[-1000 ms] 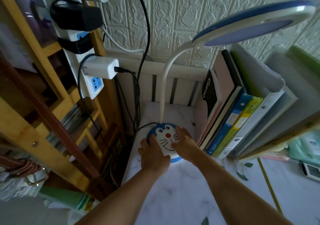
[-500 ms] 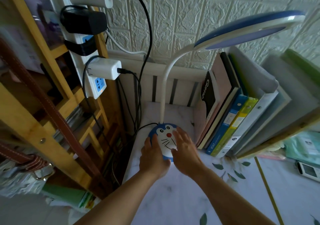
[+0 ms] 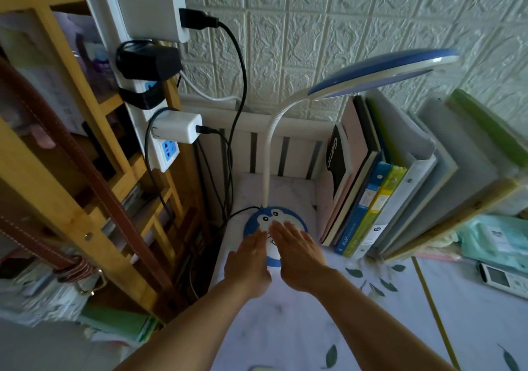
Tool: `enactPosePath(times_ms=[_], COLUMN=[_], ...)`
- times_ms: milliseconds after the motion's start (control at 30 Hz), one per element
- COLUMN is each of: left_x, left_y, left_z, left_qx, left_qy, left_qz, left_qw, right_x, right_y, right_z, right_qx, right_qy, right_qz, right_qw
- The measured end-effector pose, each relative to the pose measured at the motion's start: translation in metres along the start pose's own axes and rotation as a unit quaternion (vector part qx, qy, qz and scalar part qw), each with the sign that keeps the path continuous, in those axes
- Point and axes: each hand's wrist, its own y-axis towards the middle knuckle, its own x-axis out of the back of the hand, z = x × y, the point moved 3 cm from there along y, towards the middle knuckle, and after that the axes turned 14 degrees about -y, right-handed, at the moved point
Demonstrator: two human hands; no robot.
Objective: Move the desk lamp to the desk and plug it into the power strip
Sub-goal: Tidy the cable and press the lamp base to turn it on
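The desk lamp stands upright on the white desk [image 3: 285,327] near its back left corner. Its round blue base [image 3: 264,216] bears a cartoon cat face, a white gooseneck [image 3: 268,153] rises from it, and the blue-and-white head [image 3: 383,75] hangs over the books. My left hand [image 3: 248,262] and my right hand [image 3: 298,256] lie flat on the front of the base, fingers stretched out and apart, gripping nothing. A thin black cord [image 3: 241,212] leaves the base to the left. The white power strip [image 3: 154,130] hangs vertically on the wooden shelf at left, one blue socket [image 3: 170,149] free at its lower end.
Chargers and cables [image 3: 237,113] fill the strip's upper sockets and hang down beside the desk. A row of books and binders [image 3: 380,187] leans right of the lamp. A wooden shelf [image 3: 71,199] with a brown strap stands at left. A small white device [image 3: 500,279] lies far right.
Both hands have slid from cupping the sides of the lamp base to lying flat and close together on its front. The view has tilted up, showing more of the strip.
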Motion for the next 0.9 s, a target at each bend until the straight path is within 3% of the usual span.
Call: enactPosePath(times_ms=[367,667,900], left_x=[0.003,0.014,0.017], left_y=[0.001,-0.004,-0.009], left_z=[0.008,0.007,0.005], left_qx=[-0.002,0.04,0.053], left_qy=[-0.007,-0.001,0.02], left_qz=[0.011,0.049,0.042], left_qw=[1.0,0.998,0.997], right_x=[-0.004,0.006,-0.005], right_y=[0.001,-0.006,-0.022], right_z=[0.006,0.002,-0.007], right_qx=[-0.021,-0.065,-0.114], right_qy=[0.031,0.17,0.104], right_qz=[-0.026,0.036,0.046], right_qw=[0.999,0.983,0.987])
